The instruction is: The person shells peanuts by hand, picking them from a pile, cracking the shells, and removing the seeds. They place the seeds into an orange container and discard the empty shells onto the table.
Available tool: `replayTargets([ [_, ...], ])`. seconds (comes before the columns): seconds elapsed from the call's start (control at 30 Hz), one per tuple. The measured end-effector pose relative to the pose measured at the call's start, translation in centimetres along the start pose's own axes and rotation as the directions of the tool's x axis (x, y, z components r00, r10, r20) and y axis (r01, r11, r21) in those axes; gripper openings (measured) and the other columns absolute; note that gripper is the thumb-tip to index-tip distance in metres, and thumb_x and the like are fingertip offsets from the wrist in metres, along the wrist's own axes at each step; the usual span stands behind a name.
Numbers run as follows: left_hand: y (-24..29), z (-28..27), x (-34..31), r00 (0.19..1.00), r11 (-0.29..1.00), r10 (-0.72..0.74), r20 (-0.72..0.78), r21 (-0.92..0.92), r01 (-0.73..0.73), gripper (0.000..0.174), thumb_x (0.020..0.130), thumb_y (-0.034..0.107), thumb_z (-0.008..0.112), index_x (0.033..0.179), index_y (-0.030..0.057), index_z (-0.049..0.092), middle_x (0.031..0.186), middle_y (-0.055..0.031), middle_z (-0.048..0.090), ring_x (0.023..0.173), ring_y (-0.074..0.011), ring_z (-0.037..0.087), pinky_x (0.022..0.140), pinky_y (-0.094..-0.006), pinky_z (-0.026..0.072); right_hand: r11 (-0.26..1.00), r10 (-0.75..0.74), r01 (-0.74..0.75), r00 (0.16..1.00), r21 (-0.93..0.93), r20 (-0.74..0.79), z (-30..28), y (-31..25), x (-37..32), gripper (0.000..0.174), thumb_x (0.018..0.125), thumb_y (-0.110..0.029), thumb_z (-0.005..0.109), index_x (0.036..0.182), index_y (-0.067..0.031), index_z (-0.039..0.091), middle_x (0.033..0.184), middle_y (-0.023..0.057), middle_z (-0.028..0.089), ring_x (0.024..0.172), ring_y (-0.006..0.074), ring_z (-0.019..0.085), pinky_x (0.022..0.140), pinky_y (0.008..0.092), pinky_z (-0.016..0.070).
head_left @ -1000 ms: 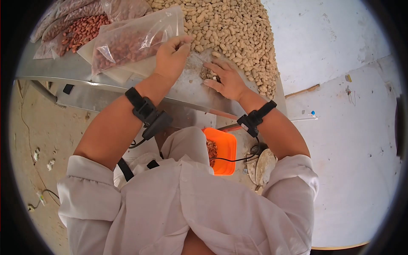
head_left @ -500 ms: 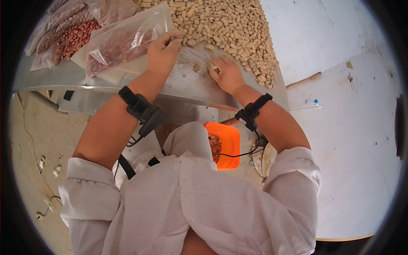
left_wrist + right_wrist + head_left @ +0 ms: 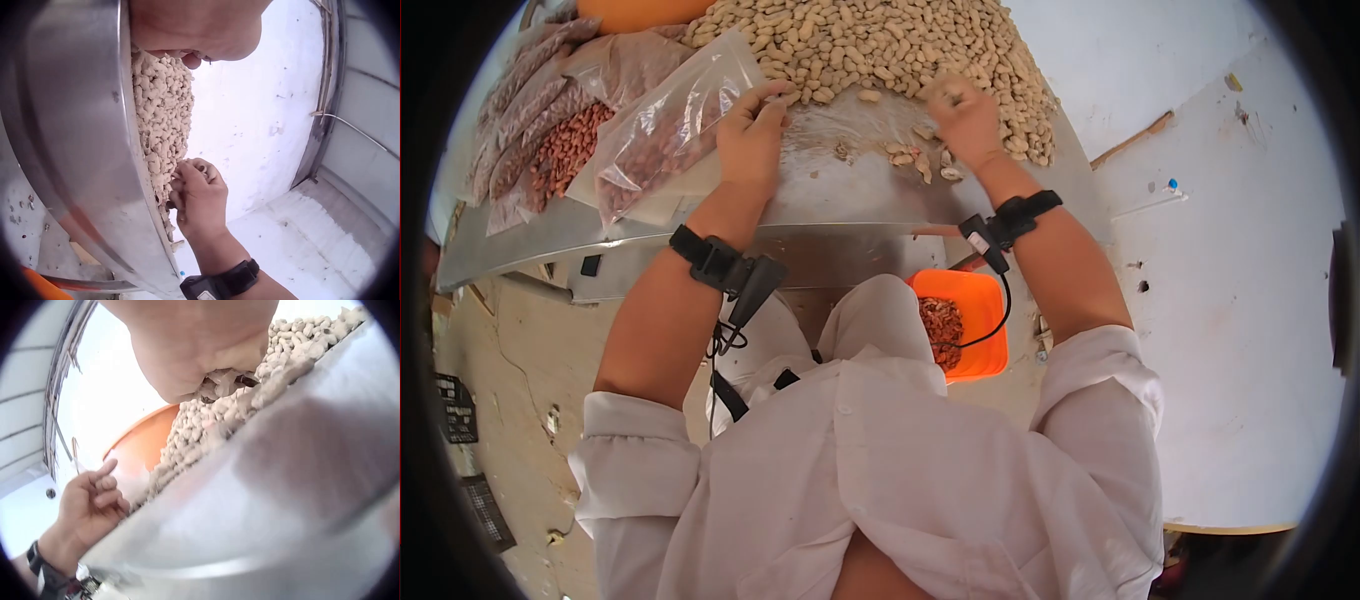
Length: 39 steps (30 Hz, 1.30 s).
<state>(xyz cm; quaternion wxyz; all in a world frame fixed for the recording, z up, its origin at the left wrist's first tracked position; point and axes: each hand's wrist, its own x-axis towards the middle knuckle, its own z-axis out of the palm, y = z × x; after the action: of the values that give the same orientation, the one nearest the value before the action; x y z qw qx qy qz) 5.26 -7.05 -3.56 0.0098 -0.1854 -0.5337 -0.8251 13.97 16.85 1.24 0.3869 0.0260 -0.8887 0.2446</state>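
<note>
My right hand is at the near edge of the heap of unshelled peanuts, blurred in the head view. Its fingers curl round pale, broken-looking peanut shells, partly hidden in the palm in the right wrist view. Several loose peanuts lie on the metal table just before this hand. My left hand is beside a clear plastic bag of red peanut kernels. Its fingers are loosely bent, and nothing shows in them in the right wrist view.
Filled bags and loose red kernels lie at the table's left. A large orange container stands behind them. An orange bin with reddish bits is below the table's front edge, near the knee.
My right hand has gone from gathering bits on the bare table to the heap's edge, fingers now curled. Loose peanuts now lie before it. The left hand stays by the bag as the view shifts.
</note>
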Motion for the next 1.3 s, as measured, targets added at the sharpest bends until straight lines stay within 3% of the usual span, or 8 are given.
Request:
replayTargets([
  [0.07,0.4,0.1,-0.2,1.0,1.0,-0.005,0.005,0.004,0.005,0.022,0.081,0.004,0.051,0.098,0.0009,0.064,0.07,0.0003,0.053,0.063,-0.0051,0.046,0.055,-0.0176,0.0348,0.998,0.066,-0.064,0.989,0.013,-0.131,-2.5,0.7,0.4,0.013,0.076,-0.009,0.061,0.089,-0.006,0.062,0.073,0.0109,0.062,0.06,0.0168,0.057,0.054,0.0277,0.0459],
  [0.13,0.6,0.2,-0.3,1.0,1.0,-0.007,0.009,0.001,0.007,0.022,0.081,0.004,0.051,0.098,0.0006,0.064,0.069,0.0004,0.052,0.061,-0.0045,0.044,0.054,-0.0171,0.0332,0.822,0.418,-0.333,0.904,0.462,-0.093,-6.1,0.2,-1.0,0.011,0.079,-0.009,0.061,0.089,-0.0045,0.061,0.07,0.0044,0.06,0.057,0.0086,0.053,0.048,0.0226,0.0415],
  [0.27,1.2,0.6,-0.6,0.999,0.999,-0.047,-0.006,-0.02,0.046,0.02,0.083,0.003,0.05,0.098,-0.0013,0.063,0.069,0.0002,0.052,0.06,-0.0047,0.043,0.053,-0.0168,0.0322,0.67,0.56,-0.452,0.829,0.589,0.0,-13.1,-0.6,-7.6,0.009,0.084,-0.009,0.06,0.09,-0.004,0.059,0.068,0.0011,0.055,0.053,0.0056,0.047,0.044,0.0194,0.0347],
  [0.63,0.2,0.1,0.0,0.998,0.999,-0.054,0.03,0.0,0.055,0.024,0.086,0.003,0.051,0.108,-0.005,0.056,0.078,-0.0035,0.054,0.07,-0.009,0.049,0.063,-0.0201,0.0405,0.751,0.639,-0.658,0.746,-0.059,-0.191,-15.2,10.5,-29.9,0.009,0.08,-0.009,0.062,0.085,-0.003,0.059,0.067,0.0032,0.055,0.057,0.008,0.048,0.052,0.0253,0.0422],
  [0.9,0.2,0.2,-0.2,0.998,0.999,-0.053,0.035,0.009,0.053,0.024,0.085,0.003,0.052,0.107,-0.0053,0.057,0.079,-0.0029,0.054,0.071,-0.0084,0.05,0.064,-0.0197,0.0408,0.39,0.888,-0.888,0.432,-0.243,-0.154,-11.5,14.1,-33.3,0.035,0.08,-0.034,0.063,0.104,-0.0072,0.065,0.095,0.0146,0.065,0.091,0.0283,0.06,0.081,0.0384,0.0455],
  [1.0,0.6,0.6,-0.4,0.998,0.998,-0.056,0.012,0.007,0.056,0.024,0.084,0.003,0.053,0.106,-0.0052,0.058,0.078,-0.0026,0.054,0.07,-0.0079,0.049,0.063,-0.0194,0.0402,0.47,0.872,-0.88,0.474,-0.067,-0.119,-12.4,12.8,-32.1,0.04,0.084,-0.031,0.058,0.104,0.0023,0.062,0.103,0.0182,0.064,0.098,0.0309,0.058,0.085,0.0392,0.0435],
  [1.1,0.6,0.5,-0.4,0.999,0.999,-0.034,0.029,0.01,0.034,0.023,0.084,0.004,0.052,0.105,-0.0044,0.059,0.074,-0.0018,0.054,0.067,-0.0074,0.048,0.061,-0.0181,0.0381,0.643,0.659,-0.762,0.597,-0.069,-0.457,-13.7,14.5,-32.5,0.028,0.084,-0.023,0.059,0.093,0.0035,0.063,0.086,0.0137,0.064,0.08,0.0215,0.06,0.072,0.0331,0.0457],
  [1.3,0.0,0.5,-0.2,0.999,0.998,0.049,0.018,0.042,-0.049,0.022,0.083,0.005,0.051,0.101,-0.0011,0.062,0.073,-0.0009,0.055,0.065,-0.0063,0.047,0.057,-0.0181,0.036,0.925,0.38,-0.376,0.904,0.056,-0.198,-13.1,3.1,-18.2,0.015,0.082,-0.012,0.061,0.088,0.001,0.061,0.073,0.0053,0.056,0.07,0.0096,0.053,0.065,0.0239,0.0441],
])
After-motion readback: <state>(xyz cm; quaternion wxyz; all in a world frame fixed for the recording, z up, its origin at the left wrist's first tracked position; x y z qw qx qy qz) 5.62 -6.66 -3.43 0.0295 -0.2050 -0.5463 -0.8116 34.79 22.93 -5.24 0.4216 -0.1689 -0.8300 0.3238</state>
